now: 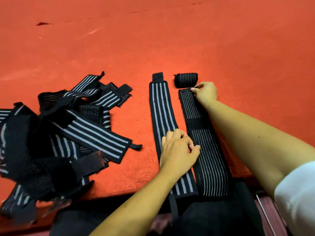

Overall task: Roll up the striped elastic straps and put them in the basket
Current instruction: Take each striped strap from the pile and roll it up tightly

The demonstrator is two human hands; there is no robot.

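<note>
Right fingers (198, 86) pinching thin-striped strap (209, 159) end, left fingers (196, 148) pinching its edge

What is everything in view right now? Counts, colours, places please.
loose straps: tangled pile, count unclear, black with pale stripes, left
wide-striped strap: one, black with broad pale stripes, flat, centre
fine-striped strap: one, black with thin pale stripes, flat, just right of it
rolled strap: one, black with pale stripes, beyond the fine-striped strap's far end
surface: one, red, under everything
basket: none in view
dark fabric: black, bottom edge
sleeve: one, white, right arm
left hand: one, on the wide-striped strap, fingers at the fine-striped strap's edge
right hand: one, fingers pinch the fine-striped strap's far end
</note>
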